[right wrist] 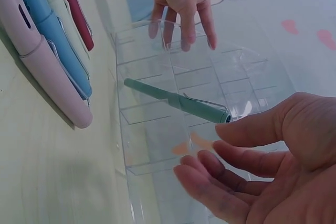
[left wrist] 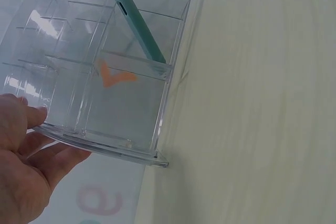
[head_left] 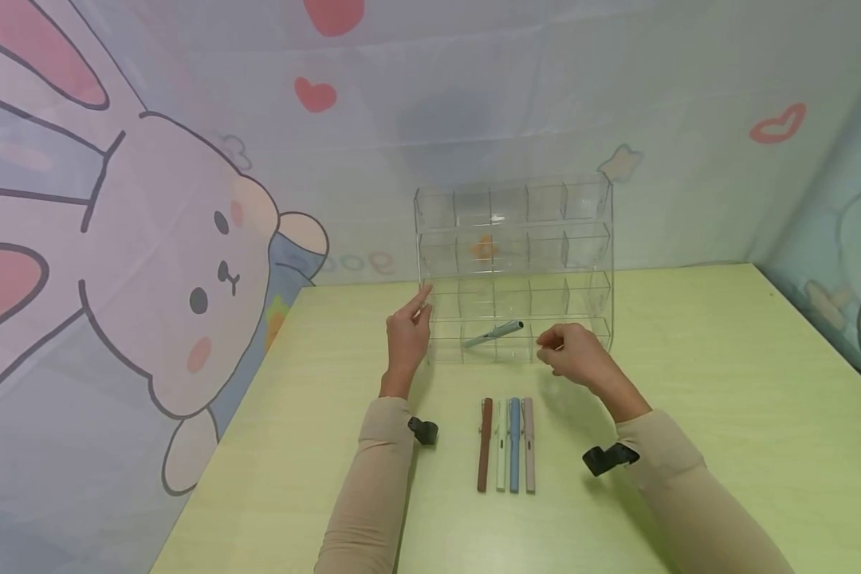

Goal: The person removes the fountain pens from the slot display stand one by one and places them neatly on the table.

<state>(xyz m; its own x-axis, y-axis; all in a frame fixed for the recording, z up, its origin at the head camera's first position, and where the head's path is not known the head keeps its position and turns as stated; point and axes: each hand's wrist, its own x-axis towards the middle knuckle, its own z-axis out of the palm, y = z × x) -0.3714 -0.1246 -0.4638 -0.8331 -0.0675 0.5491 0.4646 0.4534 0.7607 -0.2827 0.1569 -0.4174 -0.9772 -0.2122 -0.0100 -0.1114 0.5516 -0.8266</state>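
A clear acrylic rack [head_left: 513, 301] with several tiers of compartments stands upright on the table. My left hand [head_left: 407, 339] grips its left side panel, with fingers on both faces of the edge in the left wrist view. A teal-green pen [head_left: 493, 333] leans at a slant in the bottom tier, its lower tip inside a compartment [left wrist: 137, 24] and its capped end raised to the right. Just right of that cap, my right hand [head_left: 577, 355] hovers with thumb and fingers parted and nothing between them. In the right wrist view, the thumb tip overlaps the cap's end.
In front of the rack lie a dark red pen [head_left: 485, 445], a pale green pen [head_left: 501, 458], a blue pen [head_left: 514, 445] and a pink pen [head_left: 529, 445], side by side. A printed cloth [head_left: 438, 104] with hearts and a rabbit hangs behind the table [head_left: 294, 438].
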